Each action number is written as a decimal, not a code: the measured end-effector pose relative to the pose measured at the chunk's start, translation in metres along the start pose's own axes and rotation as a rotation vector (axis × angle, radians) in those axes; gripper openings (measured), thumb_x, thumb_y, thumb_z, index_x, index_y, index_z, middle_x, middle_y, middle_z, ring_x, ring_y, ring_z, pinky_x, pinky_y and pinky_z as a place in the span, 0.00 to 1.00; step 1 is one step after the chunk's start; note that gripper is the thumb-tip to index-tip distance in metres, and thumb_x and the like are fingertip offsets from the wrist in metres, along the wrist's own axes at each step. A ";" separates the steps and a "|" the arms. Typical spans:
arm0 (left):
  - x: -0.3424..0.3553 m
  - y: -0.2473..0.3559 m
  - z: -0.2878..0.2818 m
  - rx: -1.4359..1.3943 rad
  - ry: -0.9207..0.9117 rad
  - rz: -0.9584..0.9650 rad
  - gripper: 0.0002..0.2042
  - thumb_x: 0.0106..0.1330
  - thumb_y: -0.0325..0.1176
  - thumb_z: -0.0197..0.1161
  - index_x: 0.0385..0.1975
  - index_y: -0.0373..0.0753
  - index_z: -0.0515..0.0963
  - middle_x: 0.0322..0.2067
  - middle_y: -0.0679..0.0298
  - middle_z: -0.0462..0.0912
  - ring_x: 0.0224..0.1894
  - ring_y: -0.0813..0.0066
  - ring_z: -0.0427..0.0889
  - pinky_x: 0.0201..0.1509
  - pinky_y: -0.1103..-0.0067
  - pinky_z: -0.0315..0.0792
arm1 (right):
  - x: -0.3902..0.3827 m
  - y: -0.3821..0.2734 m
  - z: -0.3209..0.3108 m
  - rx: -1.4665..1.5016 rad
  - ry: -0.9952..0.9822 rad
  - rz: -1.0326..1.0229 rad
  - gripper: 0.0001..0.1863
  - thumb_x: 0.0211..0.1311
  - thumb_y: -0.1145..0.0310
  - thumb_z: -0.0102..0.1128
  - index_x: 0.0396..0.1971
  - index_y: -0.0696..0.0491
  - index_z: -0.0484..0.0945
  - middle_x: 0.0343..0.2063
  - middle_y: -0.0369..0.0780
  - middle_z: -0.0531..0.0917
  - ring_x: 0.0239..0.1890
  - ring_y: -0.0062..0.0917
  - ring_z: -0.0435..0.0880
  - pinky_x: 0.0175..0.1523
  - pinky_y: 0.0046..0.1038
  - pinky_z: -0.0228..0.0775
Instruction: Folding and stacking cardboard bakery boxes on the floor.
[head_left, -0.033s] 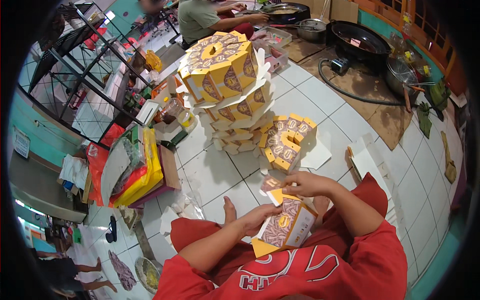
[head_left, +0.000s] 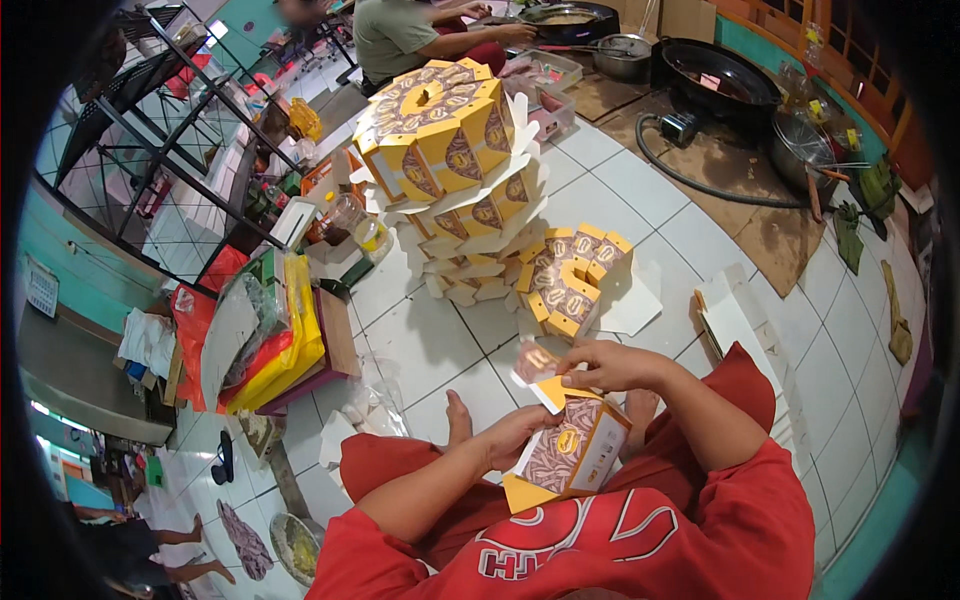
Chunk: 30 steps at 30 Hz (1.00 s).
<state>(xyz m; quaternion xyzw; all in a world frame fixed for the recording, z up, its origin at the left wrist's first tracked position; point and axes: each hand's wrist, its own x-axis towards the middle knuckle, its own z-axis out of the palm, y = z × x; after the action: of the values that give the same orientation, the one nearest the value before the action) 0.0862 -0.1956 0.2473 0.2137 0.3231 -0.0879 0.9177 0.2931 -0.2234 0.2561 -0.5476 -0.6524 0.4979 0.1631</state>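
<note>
Folding: right hand (head_left: 610, 365) pinches the top flap of the yellow patterned box (head_left: 570, 455), lower centre.
Support: left hand (head_left: 515, 435) grips its side.
Change: nothing moved; flap unclosed.
Stack: finished boxes (head_left: 440, 130), upper centre.

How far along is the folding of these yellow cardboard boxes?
Done: a tall stack of folded yellow patterned boxes and a smaller folded box on the white tiled floor. In hand: the left hand and right hand shape one half-folded box. Left: flat white blanks.
</note>
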 end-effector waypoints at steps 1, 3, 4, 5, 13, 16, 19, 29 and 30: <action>0.001 -0.001 0.001 0.012 0.043 0.015 0.16 0.61 0.33 0.50 0.48 0.34 0.65 0.41 0.58 0.75 0.41 0.69 0.77 0.46 0.75 0.73 | 0.000 0.002 0.000 0.204 -0.037 0.056 0.15 0.56 0.59 0.53 0.39 0.53 0.73 0.38 0.41 0.70 0.43 0.29 0.71 0.46 0.26 0.64; 0.002 -0.002 0.004 0.071 0.112 0.067 0.17 0.59 0.30 0.51 0.49 0.35 0.63 0.41 0.60 0.74 0.40 0.71 0.77 0.45 0.75 0.73 | 0.003 0.003 0.001 0.227 -0.017 -0.068 0.15 0.56 0.59 0.54 0.38 0.53 0.72 0.38 0.41 0.70 0.43 0.28 0.71 0.46 0.26 0.64; 0.003 -0.002 0.004 0.086 0.142 0.075 0.17 0.59 0.30 0.51 0.49 0.35 0.63 0.41 0.60 0.74 0.40 0.71 0.77 0.45 0.75 0.73 | 0.005 0.002 0.002 0.258 -0.010 -0.135 0.15 0.56 0.60 0.54 0.38 0.54 0.72 0.38 0.41 0.71 0.43 0.28 0.71 0.46 0.26 0.64; 0.002 -0.003 0.004 0.107 0.122 0.118 0.18 0.58 0.29 0.51 0.49 0.35 0.64 0.41 0.60 0.74 0.41 0.71 0.77 0.45 0.75 0.73 | 0.007 0.001 0.003 0.214 0.012 -0.126 0.13 0.54 0.63 0.56 0.36 0.55 0.72 0.37 0.41 0.71 0.41 0.27 0.72 0.45 0.26 0.65; -0.008 -0.006 -0.021 0.002 -0.063 0.072 0.14 0.57 0.26 0.54 0.43 0.31 0.68 0.37 0.62 0.76 0.35 0.78 0.77 0.39 0.85 0.73 | 0.018 -0.002 0.008 0.053 0.199 -0.190 0.11 0.50 0.68 0.58 0.32 0.56 0.71 0.33 0.40 0.73 0.36 0.27 0.74 0.42 0.26 0.66; -0.006 -0.009 -0.027 0.134 0.149 0.003 0.10 0.58 0.25 0.53 0.40 0.32 0.70 0.36 0.63 0.76 0.33 0.80 0.77 0.37 0.87 0.72 | 0.026 0.001 0.009 0.073 0.101 -0.241 0.09 0.50 0.70 0.58 0.30 0.56 0.71 0.30 0.40 0.73 0.35 0.27 0.74 0.41 0.26 0.66; -0.005 -0.006 -0.031 0.087 0.033 0.115 0.10 0.58 0.25 0.53 0.40 0.32 0.69 0.36 0.63 0.76 0.35 0.81 0.77 0.37 0.88 0.72 | 0.041 0.000 0.006 0.108 0.120 -0.283 0.08 0.49 0.71 0.58 0.29 0.56 0.71 0.29 0.39 0.73 0.35 0.27 0.74 0.40 0.26 0.66; -0.010 0.009 -0.056 -0.014 0.352 0.173 0.22 0.53 0.19 0.55 0.49 0.38 0.63 0.43 0.62 0.73 0.45 0.70 0.74 0.51 0.76 0.69 | 0.087 -0.020 0.009 -0.059 -0.114 -0.449 0.09 0.46 0.67 0.54 0.27 0.55 0.74 0.32 0.43 0.74 0.34 0.36 0.75 0.39 0.32 0.67; -0.011 0.009 -0.057 -0.011 0.318 0.215 0.22 0.53 0.19 0.55 0.49 0.38 0.63 0.43 0.62 0.73 0.45 0.70 0.74 0.51 0.76 0.69 | 0.093 -0.021 0.009 -0.126 -0.205 -0.422 0.08 0.47 0.67 0.54 0.27 0.55 0.74 0.32 0.43 0.74 0.33 0.36 0.75 0.39 0.32 0.67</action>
<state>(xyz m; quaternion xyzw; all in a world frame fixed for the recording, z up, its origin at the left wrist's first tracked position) 0.0484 -0.1616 0.2173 0.2531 0.4397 0.0474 0.8605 0.2419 -0.1444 0.2386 -0.3546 -0.7954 0.4641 0.1619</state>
